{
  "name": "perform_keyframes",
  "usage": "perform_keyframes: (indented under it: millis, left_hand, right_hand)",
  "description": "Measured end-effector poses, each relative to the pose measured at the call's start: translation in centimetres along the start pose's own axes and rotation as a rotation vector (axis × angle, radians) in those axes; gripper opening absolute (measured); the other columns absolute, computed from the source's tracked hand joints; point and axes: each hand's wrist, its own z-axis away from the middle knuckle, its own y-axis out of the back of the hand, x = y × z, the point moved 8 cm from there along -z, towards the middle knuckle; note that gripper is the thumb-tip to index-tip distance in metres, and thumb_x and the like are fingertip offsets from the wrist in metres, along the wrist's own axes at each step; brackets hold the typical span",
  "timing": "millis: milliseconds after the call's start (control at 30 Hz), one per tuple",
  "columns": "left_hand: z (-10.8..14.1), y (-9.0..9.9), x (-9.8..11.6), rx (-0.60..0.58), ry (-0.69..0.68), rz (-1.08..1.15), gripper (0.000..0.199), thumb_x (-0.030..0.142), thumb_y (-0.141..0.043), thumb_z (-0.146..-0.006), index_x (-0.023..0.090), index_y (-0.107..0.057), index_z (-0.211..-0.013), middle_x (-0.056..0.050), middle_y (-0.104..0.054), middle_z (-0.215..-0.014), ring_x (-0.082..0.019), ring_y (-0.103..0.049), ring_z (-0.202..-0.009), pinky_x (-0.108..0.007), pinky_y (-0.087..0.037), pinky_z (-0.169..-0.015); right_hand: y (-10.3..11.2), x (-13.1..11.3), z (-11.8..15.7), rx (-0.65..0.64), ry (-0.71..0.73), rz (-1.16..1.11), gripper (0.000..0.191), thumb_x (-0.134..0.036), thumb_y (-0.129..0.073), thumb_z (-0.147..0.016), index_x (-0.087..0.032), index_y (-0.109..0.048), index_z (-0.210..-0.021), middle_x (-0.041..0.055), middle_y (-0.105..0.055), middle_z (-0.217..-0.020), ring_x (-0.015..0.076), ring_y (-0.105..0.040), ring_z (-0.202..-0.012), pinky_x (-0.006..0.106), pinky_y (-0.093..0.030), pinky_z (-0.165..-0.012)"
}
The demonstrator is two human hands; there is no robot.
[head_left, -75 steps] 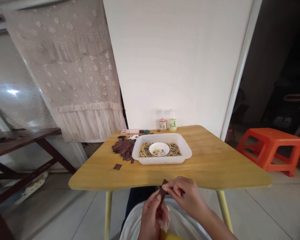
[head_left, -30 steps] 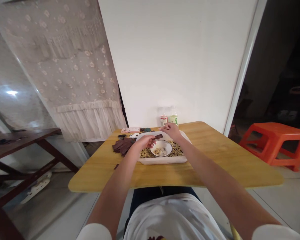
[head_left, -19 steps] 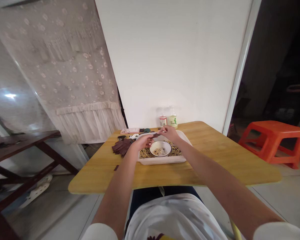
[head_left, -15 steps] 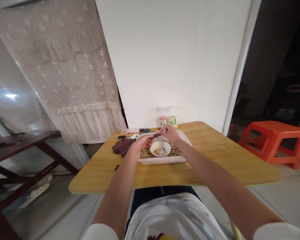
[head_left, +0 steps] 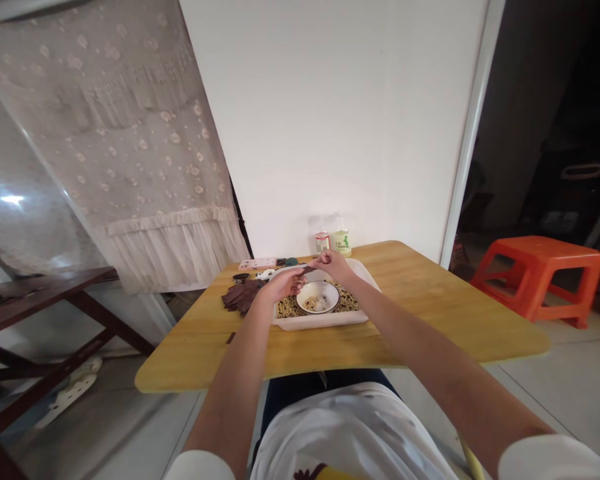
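My left hand (head_left: pixel 284 285) is closed on one end of a small dark brown cloth piece (head_left: pixel 309 269), its fingers curled above the tray's left side. At the other end, the pinched fingers of my right hand (head_left: pixel 333 263) grip the same piece, close to the left fingertips. Below them a white bowl (head_left: pixel 318 288) with a dark rim holds a few small bits. It stands in a white tray (head_left: pixel 325 323) among many small yellow and black beads or grains (head_left: pixel 289 309). A pile of similar brown pieces (head_left: pixel 240 297) lies left of the tray.
One loose brown piece (head_left: pixel 231 338) lies near the table's (head_left: pixel 190 363) front left. A pink phone-like object (head_left: pixel 257 264), a black round item (head_left: pixel 241 277) and two bottles, one green-labelled (head_left: pixel 342 243), stand or lie at the back. An orange stool (head_left: pixel 540 267) is at right.
The view has shifted slightly. Both hands stay above the tray with the brown piece between them, the fingertips moving only a little.
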Motion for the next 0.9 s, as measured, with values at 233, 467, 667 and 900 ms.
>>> perform_keyframes:
  millis: [233,467,667,900]
  left_hand:
    - [-0.3,0.5,0.2,0.002,-0.028,0.029,0.011,0.024,-0.056,-0.074,0.015,-0.054,-0.079,0.0,-0.055,-0.061,-0.008,-0.051,-0.047,-0.018,-0.038,-0.043]
    - [-0.5,0.5,0.0,0.005,-0.034,0.008,0.009,0.023,-0.054,-0.075,0.015,-0.054,-0.08,0.0,-0.057,-0.062,-0.008,-0.051,-0.048,-0.018,-0.038,-0.042]
    - [-0.4,0.8,0.0,0.048,-0.02,-0.021,0.009,0.023,-0.054,-0.075,0.016,-0.054,-0.08,-0.001,-0.058,-0.064,-0.009,-0.052,-0.048,-0.018,-0.039,-0.043]
    - [-0.7,1.2,0.1,0.055,-0.056,-0.002,0.012,0.025,-0.057,-0.074,0.016,-0.054,-0.082,-0.001,-0.059,-0.065,-0.009,-0.053,-0.048,-0.019,-0.039,-0.044]
  right_hand:
    - [0.0,0.4,-0.4,-0.021,-0.023,-0.059,0.043,-0.041,-0.07,-0.052,-0.022,-0.032,-0.059,-0.0005,-0.063,-0.067,0.0181,-0.061,-0.072,0.029,-0.045,-0.064]
    - [0.6,0.6,-0.3,0.06,0.0,0.05,0.045,-0.04,-0.07,-0.052,-0.023,-0.03,-0.063,-0.0021,-0.062,-0.062,0.0186,-0.062,-0.069,0.029,-0.045,-0.061]
    - [0.7,0.8,-0.4,0.064,0.017,0.056,0.044,-0.04,-0.069,-0.053,-0.022,-0.029,-0.059,-0.0008,-0.063,-0.065,0.019,-0.062,-0.072,0.029,-0.045,-0.063]
    - [0.5,0.9,-0.4,0.071,0.032,0.117,0.042,-0.039,-0.068,-0.055,-0.022,-0.029,-0.058,-0.0005,-0.062,-0.065,0.0196,-0.061,-0.075,0.029,-0.044,-0.063]
